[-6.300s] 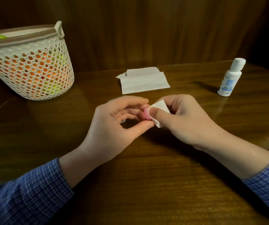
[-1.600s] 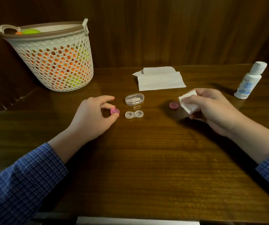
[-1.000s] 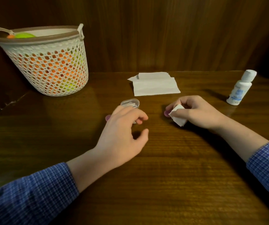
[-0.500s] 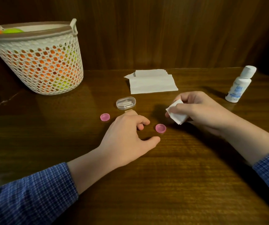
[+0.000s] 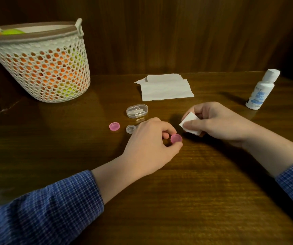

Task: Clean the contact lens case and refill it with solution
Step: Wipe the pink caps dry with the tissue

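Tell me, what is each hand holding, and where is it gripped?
The left hand pinches a pink cap by its rim, between thumb and fingers. The right hand holds a folded white tissue, pinched at one end.

One view only, from a camera worn on the person's head; it looks forward and down across the table (image 5: 195,200) toward the wood-panelled wall (image 5: 177,32) behind it; the lens is wide, so the edges bow; both sleeves enter from the bottom corners, and the left hand (image 5: 149,149) and right hand (image 5: 218,121) sit near the middle of the frame, close to the camera; the basket (image 5: 41,68) stands far left and the bottle (image 5: 260,91) far right, both near the table's back edge; no second view shares the scene.
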The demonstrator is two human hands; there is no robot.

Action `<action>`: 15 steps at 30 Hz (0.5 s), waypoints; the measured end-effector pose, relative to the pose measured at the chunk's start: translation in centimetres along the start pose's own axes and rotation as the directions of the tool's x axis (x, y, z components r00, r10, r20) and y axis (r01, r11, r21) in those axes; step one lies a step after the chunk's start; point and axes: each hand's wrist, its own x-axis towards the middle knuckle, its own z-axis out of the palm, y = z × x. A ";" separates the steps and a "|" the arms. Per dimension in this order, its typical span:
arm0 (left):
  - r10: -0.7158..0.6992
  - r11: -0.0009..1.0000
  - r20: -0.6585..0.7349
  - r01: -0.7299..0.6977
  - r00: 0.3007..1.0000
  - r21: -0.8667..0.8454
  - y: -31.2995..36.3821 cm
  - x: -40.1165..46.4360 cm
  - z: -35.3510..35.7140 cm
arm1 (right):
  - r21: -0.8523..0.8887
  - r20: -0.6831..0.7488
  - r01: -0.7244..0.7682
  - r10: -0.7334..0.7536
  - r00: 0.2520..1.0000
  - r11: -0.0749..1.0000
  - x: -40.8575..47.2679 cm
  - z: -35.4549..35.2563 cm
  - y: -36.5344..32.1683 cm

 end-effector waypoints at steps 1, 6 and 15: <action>0.007 1.000 -0.001 -0.007 1.000 -0.007 0.0 0.0 0.0 | 0.002 0.002 0.005 -0.005 1.000 1.000 0.0 0.0 0.0; 0.003 0.993 -0.019 -0.005 1.000 -0.118 -0.4 -0.1 -0.4 | 0.094 0.039 0.030 -0.034 0.999 0.995 -0.3 -0.2 0.2; -0.027 0.915 -0.041 0.009 0.999 -0.403 -0.2 -0.1 -1.1 | 0.114 -0.002 0.159 -0.159 0.987 0.981 -1.2 2.0 0.0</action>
